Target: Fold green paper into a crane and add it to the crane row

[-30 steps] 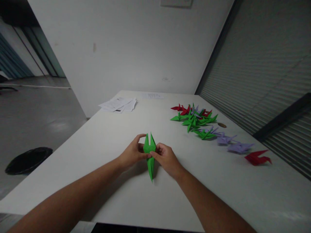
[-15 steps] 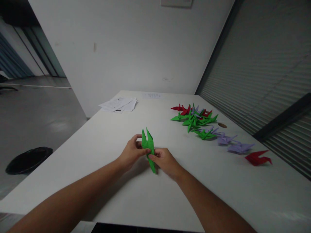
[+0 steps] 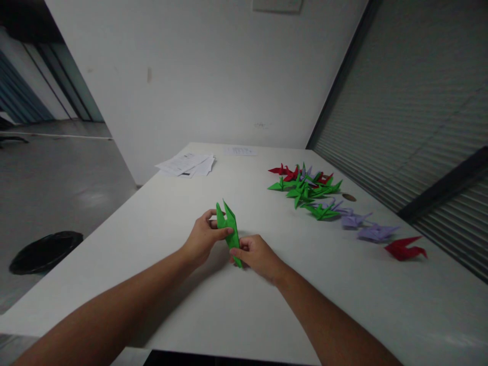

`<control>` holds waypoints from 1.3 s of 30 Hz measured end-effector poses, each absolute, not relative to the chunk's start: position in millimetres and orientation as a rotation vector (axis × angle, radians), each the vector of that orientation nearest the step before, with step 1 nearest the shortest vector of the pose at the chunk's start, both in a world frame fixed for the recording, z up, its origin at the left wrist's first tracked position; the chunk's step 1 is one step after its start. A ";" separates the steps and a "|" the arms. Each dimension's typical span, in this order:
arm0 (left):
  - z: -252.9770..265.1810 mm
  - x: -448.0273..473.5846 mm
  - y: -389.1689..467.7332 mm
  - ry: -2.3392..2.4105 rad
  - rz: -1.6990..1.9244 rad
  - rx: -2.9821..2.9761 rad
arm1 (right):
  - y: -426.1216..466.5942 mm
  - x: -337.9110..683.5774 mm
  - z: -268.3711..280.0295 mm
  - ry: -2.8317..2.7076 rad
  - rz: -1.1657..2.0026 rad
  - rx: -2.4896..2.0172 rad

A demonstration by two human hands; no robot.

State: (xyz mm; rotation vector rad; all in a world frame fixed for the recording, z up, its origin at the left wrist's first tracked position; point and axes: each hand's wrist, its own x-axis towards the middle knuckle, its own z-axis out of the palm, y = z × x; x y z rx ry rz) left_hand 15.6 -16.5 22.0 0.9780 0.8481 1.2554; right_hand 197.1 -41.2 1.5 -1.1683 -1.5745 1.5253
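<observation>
A partly folded green origami paper (image 3: 230, 223), with two narrow points at its top and a tapering lower end, is held just above the white table. My left hand (image 3: 204, 235) grips its upper half, thumb on the near face and fingers behind. Lower down, my right hand (image 3: 256, 255) pinches the tapering end between thumb and fingers. The fingers behind the paper are partly hidden.
Several green, red and purple paper cranes lie at the right, among them a red crane (image 3: 404, 248) nearest me. Printed sheets (image 3: 185, 164) rest at the back left. A black-lined bin (image 3: 46, 252) stands on the floor left of the table (image 3: 125, 229). Window blinds border the right side.
The green paper has tilted, its top shifting left with my left hand. My right hand has slid down towards the lower end.
</observation>
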 end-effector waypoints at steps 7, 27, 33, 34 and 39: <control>24.8 12.0 -11.8 0.880 1.349 0.952 | -42.2 198.9 1.4 -1.623 1.560 -1.150; 26.0 9.5 -12.3 0.856 1.296 0.990 | -40.0 201.3 -0.5 -1.695 1.533 -1.128; 21.9 13.5 -16.2 0.881 1.147 1.067 | -31.6 203.3 -0.8 -1.649 1.201 -1.067; 21.8 14.3 -17.3 0.887 1.128 1.080 | -30.5 203.4 0.0 -1.622 1.158 -1.065; 22.6 16.2 -21.7 0.900 1.042 1.146 | -30.5 203.3 7.0 -1.520 1.125 -1.025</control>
